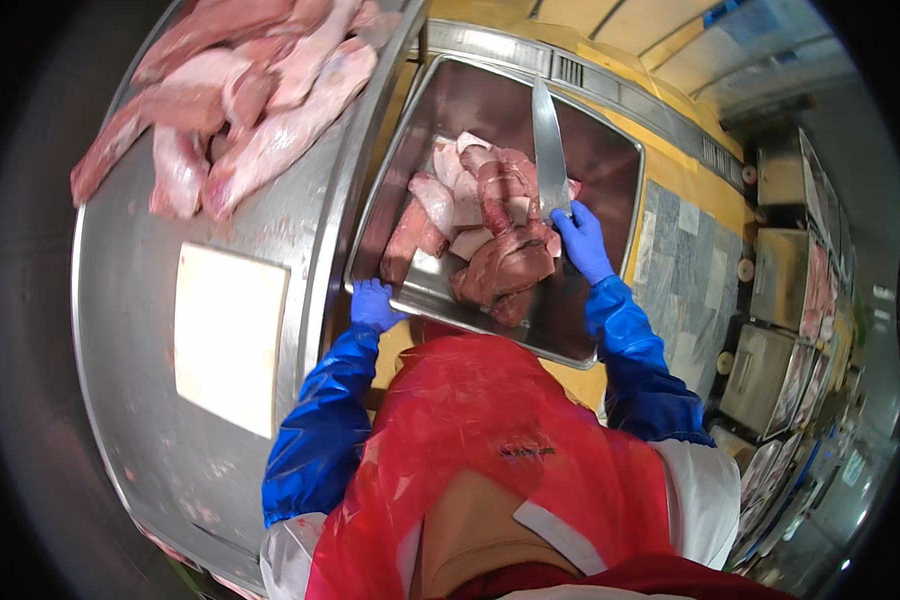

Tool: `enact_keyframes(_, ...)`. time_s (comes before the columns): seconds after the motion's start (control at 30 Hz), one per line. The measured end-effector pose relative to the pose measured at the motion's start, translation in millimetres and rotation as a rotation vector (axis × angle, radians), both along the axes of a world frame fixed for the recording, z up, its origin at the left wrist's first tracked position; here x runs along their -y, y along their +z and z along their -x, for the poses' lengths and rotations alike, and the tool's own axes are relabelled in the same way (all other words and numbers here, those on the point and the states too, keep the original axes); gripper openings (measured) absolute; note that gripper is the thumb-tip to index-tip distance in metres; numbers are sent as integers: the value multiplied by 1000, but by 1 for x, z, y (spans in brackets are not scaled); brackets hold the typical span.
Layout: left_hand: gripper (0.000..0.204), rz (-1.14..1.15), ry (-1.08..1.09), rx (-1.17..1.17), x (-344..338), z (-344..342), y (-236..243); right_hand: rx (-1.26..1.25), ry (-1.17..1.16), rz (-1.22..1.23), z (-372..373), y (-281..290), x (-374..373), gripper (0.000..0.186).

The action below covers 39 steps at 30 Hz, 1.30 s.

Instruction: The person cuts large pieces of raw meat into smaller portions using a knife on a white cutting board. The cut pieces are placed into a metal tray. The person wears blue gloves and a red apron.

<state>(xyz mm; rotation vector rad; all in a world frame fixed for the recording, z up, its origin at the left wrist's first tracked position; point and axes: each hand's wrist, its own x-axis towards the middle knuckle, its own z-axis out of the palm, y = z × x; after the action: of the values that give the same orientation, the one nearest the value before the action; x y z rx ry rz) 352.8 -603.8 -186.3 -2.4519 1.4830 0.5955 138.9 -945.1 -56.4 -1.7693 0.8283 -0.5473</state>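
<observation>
A deep steel pan [620,180] sits before me with a heap of cut pink and darker red meat pieces [500,260] inside. My right hand [585,240], in a blue glove, is closed on the handle of a large knife [548,140], whose blade points away from me over the right part of the pan. My left hand [372,305], also gloved, has its fingers curled over the pan's near-left corner.
At the left, a steel worktable [130,340] bears a pile of long raw meat pieces [280,110] and a white board [230,335]. Steel bins [780,280], some holding meat, line the right side beyond a tiled floor strip [675,260].
</observation>
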Motion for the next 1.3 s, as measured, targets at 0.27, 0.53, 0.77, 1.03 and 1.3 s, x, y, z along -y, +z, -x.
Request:
enact_keyframes(0.27, 58, -60, -108, -132, 103, -16, -11, 22, -358, -17, 76, 16, 38, 26)
enact_keyframes(0.53, 57, -33, -86, -198, 178, -42, -4, -2, -570, -194, 85, -57, 48, 19)
enact_keyframes(0.77, 61, 2, -62, -179, 253, -86, 4, -76, -568, -287, 42, -120, 99, 16)
enact_keyframes(1.03, 52, -3, -26, -139, 310, -119, 4, -155, -501, -263, 12, -136, 152, 20)
enact_keyframes(1.3, 52, 243, 45, -146, 308, -119, 31, -185, -117, -372, -9, -126, 222, 23)
